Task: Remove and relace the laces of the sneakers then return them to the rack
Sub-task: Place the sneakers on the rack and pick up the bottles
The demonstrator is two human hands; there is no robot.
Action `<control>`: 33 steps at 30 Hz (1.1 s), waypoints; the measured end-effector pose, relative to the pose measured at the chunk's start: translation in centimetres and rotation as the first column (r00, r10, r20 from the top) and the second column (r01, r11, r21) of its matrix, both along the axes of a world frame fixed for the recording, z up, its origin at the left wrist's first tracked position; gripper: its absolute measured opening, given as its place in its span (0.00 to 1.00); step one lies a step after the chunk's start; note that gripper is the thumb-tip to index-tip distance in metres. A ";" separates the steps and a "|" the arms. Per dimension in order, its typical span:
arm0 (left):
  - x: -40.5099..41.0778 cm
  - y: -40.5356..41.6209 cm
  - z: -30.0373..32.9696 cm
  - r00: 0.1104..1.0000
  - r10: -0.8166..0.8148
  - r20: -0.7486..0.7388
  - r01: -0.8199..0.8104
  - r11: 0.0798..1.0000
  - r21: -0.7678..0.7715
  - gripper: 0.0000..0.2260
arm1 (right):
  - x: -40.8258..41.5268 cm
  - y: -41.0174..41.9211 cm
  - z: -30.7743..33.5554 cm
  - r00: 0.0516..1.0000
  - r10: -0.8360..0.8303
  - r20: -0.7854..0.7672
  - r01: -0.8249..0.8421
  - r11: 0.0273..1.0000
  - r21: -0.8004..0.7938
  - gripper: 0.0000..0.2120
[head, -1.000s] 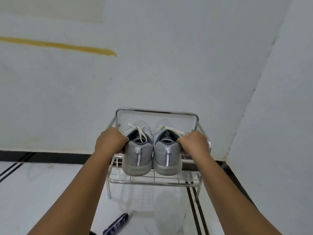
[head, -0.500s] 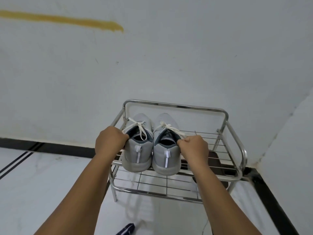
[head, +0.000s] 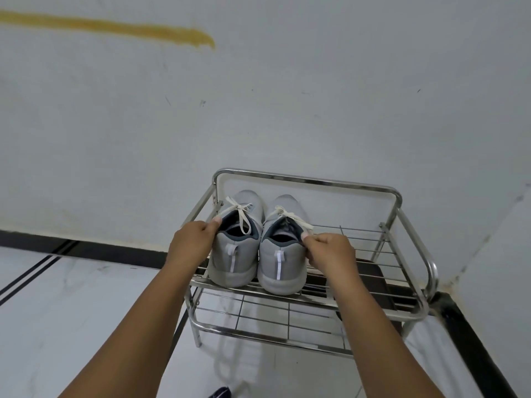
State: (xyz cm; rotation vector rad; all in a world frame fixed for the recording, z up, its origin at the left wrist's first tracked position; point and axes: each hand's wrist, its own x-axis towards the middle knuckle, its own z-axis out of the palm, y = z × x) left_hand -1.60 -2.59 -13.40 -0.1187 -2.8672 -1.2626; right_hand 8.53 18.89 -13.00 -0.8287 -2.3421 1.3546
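Left hand (head: 192,245) curled on the outer collar of the left sneaker (head: 236,248), thumb at the rim. Both grey sneakers side by side, heels outward, on the metal rack (head: 413,239) top shelf. Right hand (head: 330,251) pinching the right sneaker (head: 283,254) collar, fingers bent.

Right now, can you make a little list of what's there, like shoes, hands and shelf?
shoes: two grey sneakers, left sneaker and right sneaker, side by side, heels toward the camera
laces: white laces, tied
shelf: metal rack, sneakers on its top tier
left hand: grips left sneaker's collar
right hand: grips right sneaker's collar
wall: white, yellow streak
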 end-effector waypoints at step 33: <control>4.4 0.0 -0.4 0.978 -0.203 0.055 0.202 0.979 0.017 0.32 | 2.3 -2.2 -1.7 0.943 0.029 0.332 -0.191 0.863 0.468 0.28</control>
